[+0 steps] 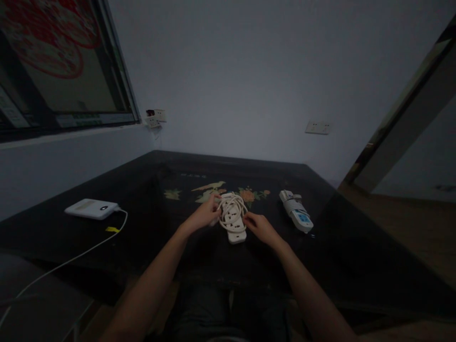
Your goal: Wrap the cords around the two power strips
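Observation:
A white power strip (235,237) lies on the dark table in front of me, its far end pointing away. Its pale cord (233,212) is looped loosely on top of the sockets. My left hand (205,212) is at the left of the loops, fingers closed on the cord. From the right, my right hand (261,227) pinches the edge of the same loops. Some fingertips are hidden behind the cord. A second power strip (302,219), with its cord wound tightly around it, rests apart to the right.
A white power bank (90,209) with a white cable (81,254) running off the table's left edge lies at left, near a yellow tag (112,229). The black table (149,190) meets a wall with sockets (318,127). A window (71,71) is at left.

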Tool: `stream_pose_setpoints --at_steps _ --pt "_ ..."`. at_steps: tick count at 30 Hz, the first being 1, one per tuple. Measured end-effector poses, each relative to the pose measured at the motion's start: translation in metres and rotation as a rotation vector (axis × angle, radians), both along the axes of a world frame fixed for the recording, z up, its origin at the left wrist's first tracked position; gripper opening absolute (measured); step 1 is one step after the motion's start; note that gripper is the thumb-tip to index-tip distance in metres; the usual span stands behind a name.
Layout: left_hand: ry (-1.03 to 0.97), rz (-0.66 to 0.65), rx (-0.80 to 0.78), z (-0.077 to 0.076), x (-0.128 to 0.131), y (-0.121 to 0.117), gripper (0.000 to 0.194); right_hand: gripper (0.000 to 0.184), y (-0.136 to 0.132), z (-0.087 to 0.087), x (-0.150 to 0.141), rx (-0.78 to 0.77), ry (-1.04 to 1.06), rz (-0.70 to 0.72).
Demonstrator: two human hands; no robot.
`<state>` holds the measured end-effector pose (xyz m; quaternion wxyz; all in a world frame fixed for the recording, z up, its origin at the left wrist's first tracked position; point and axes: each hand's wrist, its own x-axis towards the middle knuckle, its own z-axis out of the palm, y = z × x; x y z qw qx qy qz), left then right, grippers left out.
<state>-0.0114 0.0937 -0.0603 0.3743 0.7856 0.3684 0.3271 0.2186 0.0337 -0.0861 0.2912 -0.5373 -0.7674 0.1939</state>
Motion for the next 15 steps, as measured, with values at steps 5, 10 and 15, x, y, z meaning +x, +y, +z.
stream_pose_setpoints --at_steps 5,10,15 --pt "0.062 0.108 0.16 0.004 -0.006 0.007 0.019 0.016 0.001 0.0 0.001 0.009 -0.021 -0.012" --pt "0.255 0.234 0.409 0.002 -0.004 0.012 0.026 0.016 0.001 -0.001 0.0 0.023 -0.028 -0.017" --pt "0.4 0.285 0.513 -0.009 0.005 0.012 0.031 0.015 0.0 -0.003 -0.003 0.04 -0.035 -0.072"
